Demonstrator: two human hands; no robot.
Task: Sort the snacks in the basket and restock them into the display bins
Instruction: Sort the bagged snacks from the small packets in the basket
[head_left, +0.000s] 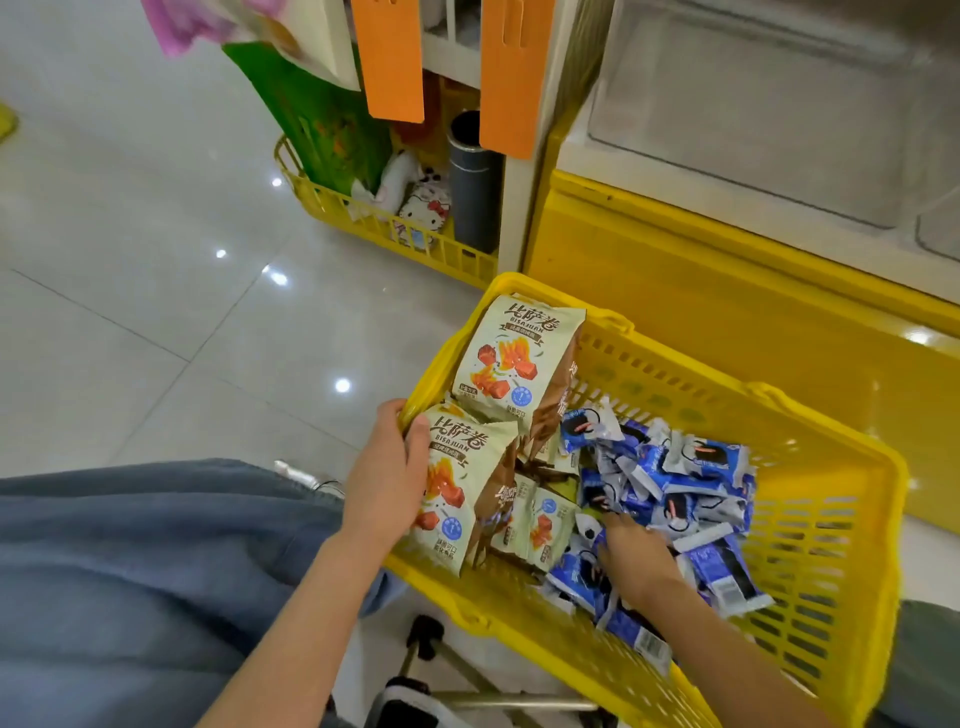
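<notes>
A yellow basket (831, 467) sits low in front of the person, its slotted walls rising around two kinds of snacks. Beige snack bags (519, 358) stand and lean along the left wall; small blue-and-white packets (675, 467) lie heaped across the middle and right of the floor of the basket. The far right corner, against the slotted wall, holds nothing but bare yellow plastic — the only open patch inside.

The left hand (387, 483) is at the basket's left rim, fingers curled over the face of the nearest beige bag (457, 499), thumb side toward the rim, gripping the bag where it stands just inside the edge. The right hand (636, 556) reaches palm-down into the blue packets with its fingers buried among them; whether it has closed on any packet cannot be told.

Beyond the basket's far rim runs the yellow front of a display unit (727, 291), close to the basket, and above it a clear display bin (753, 104) whose inside looks hazy. To the left a second yellow basket (363, 218) sits under the shelf on the floor, holding a green bag, a dark cylinder and small items. Glossy floor tiles (156, 312) lie open to the left — wide and uncluttered.
</notes>
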